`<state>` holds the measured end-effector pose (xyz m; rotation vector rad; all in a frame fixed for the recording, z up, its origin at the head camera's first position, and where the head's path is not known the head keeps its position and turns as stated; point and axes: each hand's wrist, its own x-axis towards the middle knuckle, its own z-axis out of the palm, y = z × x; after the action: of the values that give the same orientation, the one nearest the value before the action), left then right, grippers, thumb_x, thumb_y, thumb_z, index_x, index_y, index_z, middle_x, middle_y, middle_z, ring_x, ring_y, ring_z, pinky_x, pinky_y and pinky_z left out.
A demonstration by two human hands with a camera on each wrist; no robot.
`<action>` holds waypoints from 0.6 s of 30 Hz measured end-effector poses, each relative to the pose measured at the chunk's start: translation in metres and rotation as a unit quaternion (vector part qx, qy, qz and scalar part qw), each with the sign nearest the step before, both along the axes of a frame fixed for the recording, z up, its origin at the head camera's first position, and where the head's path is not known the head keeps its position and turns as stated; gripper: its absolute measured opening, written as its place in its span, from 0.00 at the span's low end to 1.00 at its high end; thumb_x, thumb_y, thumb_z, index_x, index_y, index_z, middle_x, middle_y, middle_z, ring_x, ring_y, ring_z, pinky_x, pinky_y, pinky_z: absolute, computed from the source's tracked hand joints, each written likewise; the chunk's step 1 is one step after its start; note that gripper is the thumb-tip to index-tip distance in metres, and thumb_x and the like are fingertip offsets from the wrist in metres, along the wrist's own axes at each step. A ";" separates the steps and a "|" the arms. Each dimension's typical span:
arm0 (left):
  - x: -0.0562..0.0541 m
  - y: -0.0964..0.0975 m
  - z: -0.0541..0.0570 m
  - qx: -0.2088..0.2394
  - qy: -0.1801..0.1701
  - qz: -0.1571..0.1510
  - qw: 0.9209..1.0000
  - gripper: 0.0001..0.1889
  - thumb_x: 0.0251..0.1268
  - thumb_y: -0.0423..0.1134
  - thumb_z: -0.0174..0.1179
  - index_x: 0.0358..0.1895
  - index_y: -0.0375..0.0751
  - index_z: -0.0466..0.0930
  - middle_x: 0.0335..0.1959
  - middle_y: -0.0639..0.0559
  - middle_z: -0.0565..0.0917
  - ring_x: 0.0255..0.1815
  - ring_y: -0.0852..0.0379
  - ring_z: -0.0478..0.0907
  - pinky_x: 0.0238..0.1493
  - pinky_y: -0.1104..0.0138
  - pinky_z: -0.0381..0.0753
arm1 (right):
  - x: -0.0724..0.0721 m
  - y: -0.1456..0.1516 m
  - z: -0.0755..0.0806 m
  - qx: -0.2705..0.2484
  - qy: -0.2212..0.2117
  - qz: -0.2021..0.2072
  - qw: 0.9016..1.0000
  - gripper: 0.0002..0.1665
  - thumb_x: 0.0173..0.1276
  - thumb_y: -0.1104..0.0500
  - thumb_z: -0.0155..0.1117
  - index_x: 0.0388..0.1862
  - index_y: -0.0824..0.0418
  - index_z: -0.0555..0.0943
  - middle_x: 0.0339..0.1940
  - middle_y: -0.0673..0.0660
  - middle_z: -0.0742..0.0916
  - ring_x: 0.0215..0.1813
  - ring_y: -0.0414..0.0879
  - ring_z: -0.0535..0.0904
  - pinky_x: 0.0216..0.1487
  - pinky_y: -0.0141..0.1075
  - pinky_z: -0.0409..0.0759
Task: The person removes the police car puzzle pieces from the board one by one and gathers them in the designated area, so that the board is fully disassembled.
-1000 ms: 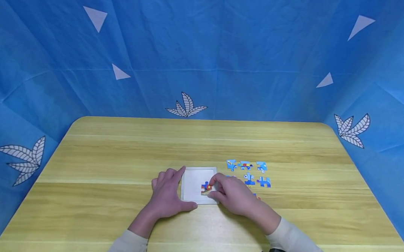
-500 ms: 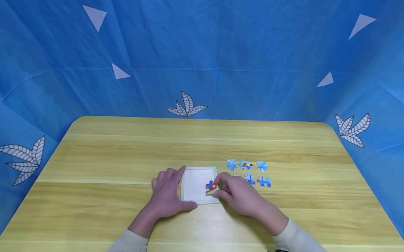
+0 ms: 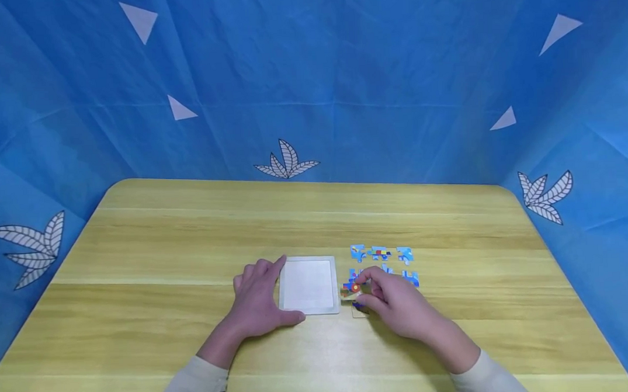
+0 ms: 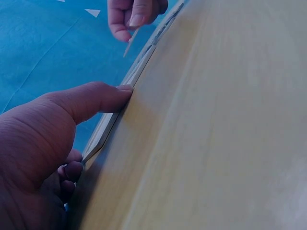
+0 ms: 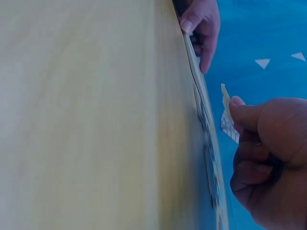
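Note:
A square puzzle tray (image 3: 334, 283), white inside a pale raised rim, lies flat on the table. My left hand (image 3: 260, 298) holds it at its left side, index finger at the far edge and thumb at the near edge. In the left wrist view, the thumb (image 4: 108, 99) presses against the tray's near edge. Just right of the tray, my right hand (image 3: 403, 303) pinches a jigsaw piece (image 3: 349, 295) with a red round shape, blue and tan, between thumb and index finger. In the right wrist view this piece (image 5: 225, 99) is held up, edge-on, above the table.
Several blue jigsaw pieces (image 3: 379, 253) lie in rows to the right of the tray, some hidden by the right hand. One more piece (image 3: 359, 312) shows partly below the held one. A blue cloth (image 3: 340, 72) hangs behind the table (image 3: 189, 225).
My right hand has carried the pinched jigsaw piece rightward, from over the tray's lower right to beside the tray, above the loose pieces. The left hand stays at the tray; the head view shifts slightly.

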<state>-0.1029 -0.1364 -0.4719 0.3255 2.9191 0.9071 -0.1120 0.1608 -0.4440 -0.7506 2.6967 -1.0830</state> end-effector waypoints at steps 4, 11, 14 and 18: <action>-0.001 0.000 0.000 0.000 0.000 0.000 1.000 0.61 0.35 0.60 0.80 0.77 0.40 0.60 0.52 0.52 0.70 0.52 0.50 0.61 0.50 0.54 0.53 | 0.003 0.017 0.000 -0.013 0.011 -0.006 1.000 0.13 0.68 0.58 0.70 0.48 0.54 0.78 0.18 0.40 0.67 0.20 0.33 0.57 0.27 0.33 0.66; -0.001 0.001 0.001 0.002 0.002 0.000 1.000 0.61 0.35 0.60 0.80 0.77 0.40 0.60 0.53 0.50 0.70 0.53 0.49 0.61 0.51 0.53 0.53 | 0.014 0.048 -0.001 -0.018 0.023 -0.024 0.999 0.14 0.67 0.62 0.70 0.48 0.53 0.77 0.19 0.39 0.66 0.21 0.32 0.58 0.28 0.33 0.69; 0.000 0.001 0.001 0.001 0.000 0.000 1.000 0.61 0.35 0.60 0.80 0.77 0.40 0.60 0.53 0.50 0.70 0.53 0.48 0.62 0.51 0.53 0.54 | 0.018 0.061 -0.001 -0.016 0.034 -0.031 0.999 0.14 0.67 0.63 0.70 0.47 0.54 0.77 0.19 0.39 0.66 0.20 0.31 0.58 0.26 0.32 0.68; 0.000 0.001 0.001 -0.001 -0.001 0.001 1.000 0.62 0.34 0.60 0.80 0.77 0.40 0.60 0.53 0.50 0.70 0.52 0.49 0.62 0.51 0.53 0.54 | 0.021 0.074 -0.001 -0.004 0.035 -0.040 0.999 0.13 0.67 0.62 0.70 0.47 0.54 0.78 0.19 0.39 0.66 0.20 0.32 0.58 0.25 0.32 0.67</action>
<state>-0.1024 -0.1355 -0.4711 0.3210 2.9197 0.9046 -0.0914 0.2352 -0.4454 -0.6996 2.8052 -1.1057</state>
